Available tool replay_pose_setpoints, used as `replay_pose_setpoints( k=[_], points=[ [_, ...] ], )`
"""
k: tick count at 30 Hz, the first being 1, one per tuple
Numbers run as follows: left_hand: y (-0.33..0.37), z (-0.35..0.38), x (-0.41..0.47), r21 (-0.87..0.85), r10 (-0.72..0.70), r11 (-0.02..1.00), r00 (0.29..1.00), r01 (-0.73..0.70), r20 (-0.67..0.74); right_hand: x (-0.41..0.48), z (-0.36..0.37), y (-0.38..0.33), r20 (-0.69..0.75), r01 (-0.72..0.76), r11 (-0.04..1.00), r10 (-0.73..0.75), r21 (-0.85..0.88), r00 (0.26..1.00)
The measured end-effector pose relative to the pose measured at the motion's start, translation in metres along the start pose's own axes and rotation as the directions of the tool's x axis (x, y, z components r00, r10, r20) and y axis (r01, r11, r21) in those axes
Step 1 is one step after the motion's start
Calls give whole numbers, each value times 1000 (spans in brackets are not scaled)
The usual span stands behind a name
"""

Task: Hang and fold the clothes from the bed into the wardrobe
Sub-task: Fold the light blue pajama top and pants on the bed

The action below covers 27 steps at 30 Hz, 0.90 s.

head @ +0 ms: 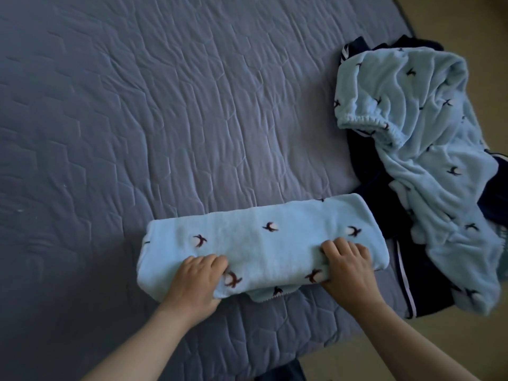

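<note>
Head view, single frame.

Bed (165, 105): grey-blue quilted cover, fills most of my view. Its right edge and near corner are visible, with tan floor (467, 23) beyond.

Loose pile, right edge of the bed: pale blue fleece trousers (406, 111) with a small dark bird print, crumpled. The elastic waistband faces the middle of the bed and the rest trails toward the near corner. They lie on top of a navy garment (412, 270) with white stripes, which shows above, beside and below them. I cannot tell what kind of garment it is.

Folded garment (261, 243): same pale blue bird-print fleece, folded into a long flat rectangle. It lies on the bed near the front edge, crosswise to me, its right end just beside the navy garment. A lower layer with a scalloped hem pokes out at the near side.

Left hand (195, 281): on the near left part of the folded garment, fingers curled over the top and gripping the fabric.

Right hand (349, 268): on the near right end, fingers bent on top, gripping that edge. Thumb not clearly visible.
</note>
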<state>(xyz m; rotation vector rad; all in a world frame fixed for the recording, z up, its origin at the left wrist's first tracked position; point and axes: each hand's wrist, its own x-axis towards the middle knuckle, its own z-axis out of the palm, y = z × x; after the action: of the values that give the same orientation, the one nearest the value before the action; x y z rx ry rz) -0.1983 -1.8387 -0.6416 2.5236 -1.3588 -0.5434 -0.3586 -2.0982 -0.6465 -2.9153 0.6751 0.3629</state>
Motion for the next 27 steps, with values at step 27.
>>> replay_pose_setpoints(
  k=[27],
  points=[
    [20,90,-17,122,-337,940,928,320,157,-22,73,-63,194,4,994,-25,110,981]
  ],
)
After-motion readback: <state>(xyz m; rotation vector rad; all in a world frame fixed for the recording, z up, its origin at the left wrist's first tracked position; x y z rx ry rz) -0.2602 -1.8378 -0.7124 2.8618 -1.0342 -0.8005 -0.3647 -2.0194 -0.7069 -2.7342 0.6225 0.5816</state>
